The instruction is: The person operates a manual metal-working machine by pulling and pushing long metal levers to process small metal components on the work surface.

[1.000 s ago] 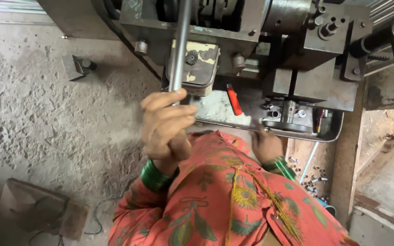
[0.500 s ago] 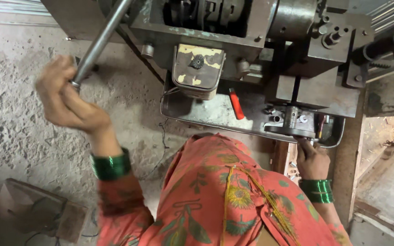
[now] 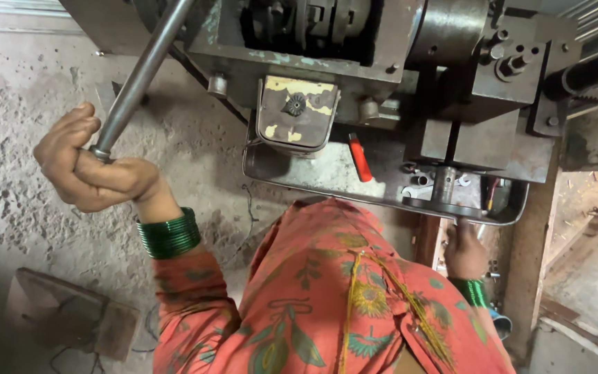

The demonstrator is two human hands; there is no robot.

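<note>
Left hand point(image 3: 95, 166) is gripping the steel lever point(image 3: 140, 73) at upper left; right hand point(image 3: 466, 251), grip indiscernible, is touching the tray point(image 3: 382, 201) beneath the press point(image 3: 382, 62), near a red handle point(image 3: 360, 158).

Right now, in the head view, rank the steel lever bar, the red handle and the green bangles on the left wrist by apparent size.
1. steel lever bar
2. green bangles
3. red handle
The bar looks clearly longest; the bangles' nearness to the camera may inflate them.

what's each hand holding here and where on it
The left hand is wrapped around the lower end of the long metal lever of the press machine. The right hand reaches up to the metal tray's rim; whether it grips anything cannot be told.
</note>
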